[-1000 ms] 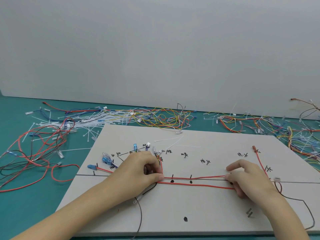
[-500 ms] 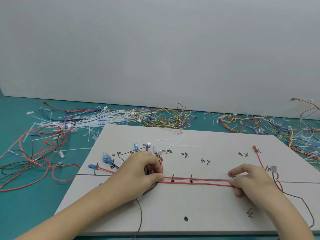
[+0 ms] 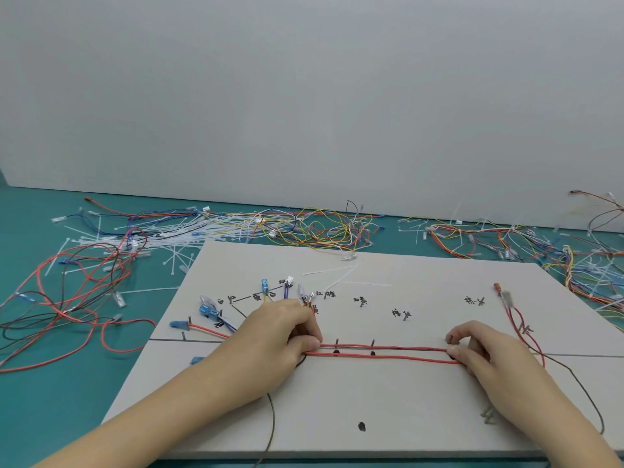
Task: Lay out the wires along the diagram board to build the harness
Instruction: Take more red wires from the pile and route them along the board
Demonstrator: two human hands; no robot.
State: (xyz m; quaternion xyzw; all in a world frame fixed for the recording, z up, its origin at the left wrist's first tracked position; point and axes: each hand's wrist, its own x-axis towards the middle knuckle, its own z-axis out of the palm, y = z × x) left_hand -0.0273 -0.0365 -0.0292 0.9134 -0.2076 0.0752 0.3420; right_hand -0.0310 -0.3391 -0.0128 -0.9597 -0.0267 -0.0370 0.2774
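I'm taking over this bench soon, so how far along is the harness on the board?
Done: several wires fan out to terminals at the diagram board's upper left. In hand: the left hand and right hand pinch the red wires taut along the drawn line. Left: a brown wire trails loose, cable ties lie unused.

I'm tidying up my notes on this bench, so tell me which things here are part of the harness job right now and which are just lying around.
In use:
- diagram board
- red wires stretched between both hands
- left hand and right hand, each pinching the wires
- dark wire trailing off the board

Lying about:
- red and dark wire tangle
- white cable ties
- yellow wire pile
- mixed wires
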